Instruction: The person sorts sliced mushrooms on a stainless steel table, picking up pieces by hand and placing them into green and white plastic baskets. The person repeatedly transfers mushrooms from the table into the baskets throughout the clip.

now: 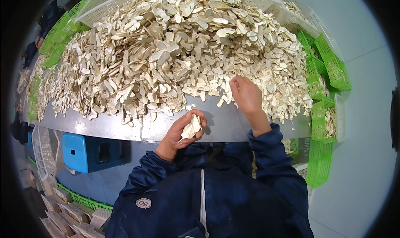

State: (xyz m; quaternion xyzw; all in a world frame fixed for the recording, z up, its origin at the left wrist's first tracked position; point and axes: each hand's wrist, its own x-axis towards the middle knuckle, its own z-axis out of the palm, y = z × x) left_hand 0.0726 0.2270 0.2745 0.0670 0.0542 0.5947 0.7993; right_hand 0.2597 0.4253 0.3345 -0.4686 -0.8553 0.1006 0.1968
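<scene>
My left hand (185, 130) is held over the front edge of the metal table (175, 127), palm up. Its fingers curl around a small stack of pale dried slices (192, 127). Farther forward and to the right, my right hand (247, 94) reaches to the near slope of a large heap of similar slices (175, 59). Its fingers are bent in, and the fingertips face the heap; whether they grip a slice is hidden. The slices are flat, cream-coloured and irregular, many of them long and curved.
White perforated crates (109, 11) stand behind the heap. Green plastic baskets (323, 119), some with slices, line the right end, and more green baskets (59, 34) stand at left. A blue stool (75, 153) is beneath the table's left side. Packages (67, 213) lie lower left.
</scene>
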